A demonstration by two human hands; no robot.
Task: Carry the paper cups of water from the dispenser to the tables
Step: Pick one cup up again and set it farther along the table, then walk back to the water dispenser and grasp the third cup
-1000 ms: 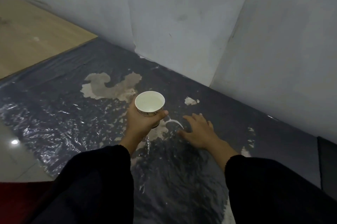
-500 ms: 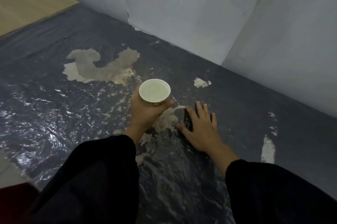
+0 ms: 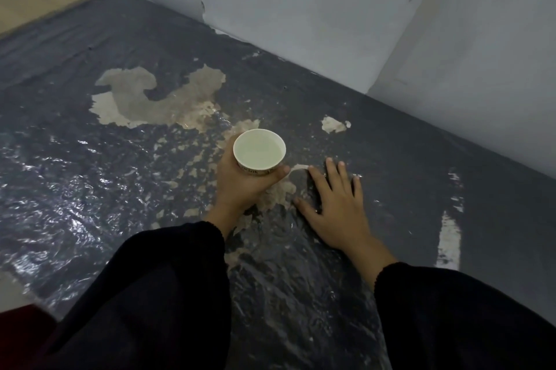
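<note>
Mid-carry, apparently: paper cup (image 3: pixel 259 150) of water upright, gripped in left hand (image 3: pixel 240 186). Right hand (image 3: pixel 334 207) empty, fingers spread flat. No dispenser or tabletop visible; delivery likely not done.

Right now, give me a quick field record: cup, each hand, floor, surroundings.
cup: paper cup, upright, liquid inside, printed band near the base
left hand: left hand wrapped around the cup's side, thumb across the front
right hand: right hand empty, fingers spread, palm down
floor: dark floor covering, shiny and wrinkled, with worn pale patches
surroundings: grey wall panels ahead; no dispenser or table in view
</note>
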